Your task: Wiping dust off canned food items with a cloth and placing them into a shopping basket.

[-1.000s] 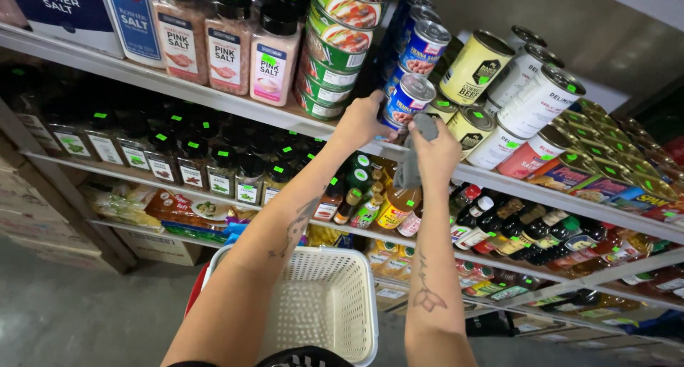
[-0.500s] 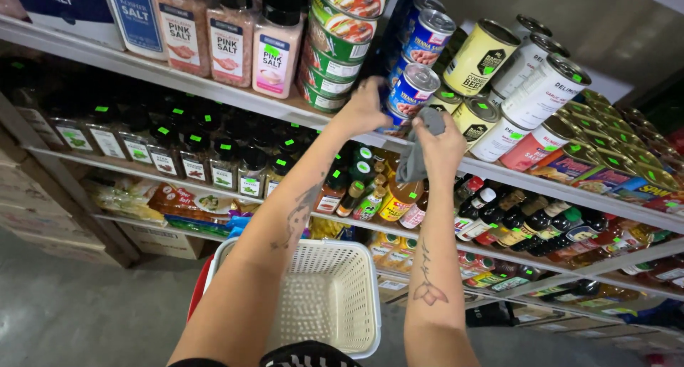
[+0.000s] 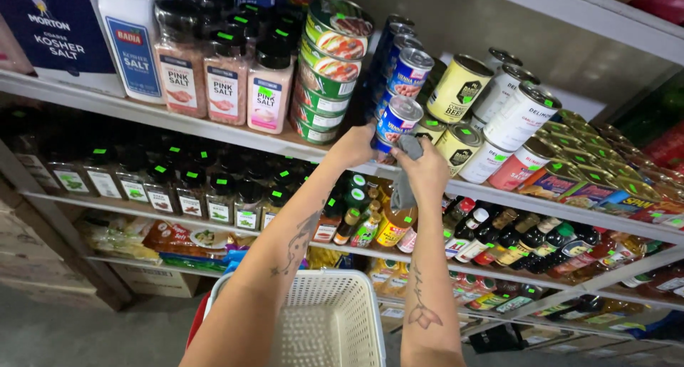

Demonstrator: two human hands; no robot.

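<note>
Left hand gripped the can on the shelf; right hand clutched a cloth; rubbing might topple neighbouring cans.

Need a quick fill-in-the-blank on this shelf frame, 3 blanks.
1. The left hand grips a small blue ____.
2. The right hand holds a grey ____ against that can.
3. Below the arms sits a white ____ with a perforated wall.

Missing words: can; cloth; basket
</note>
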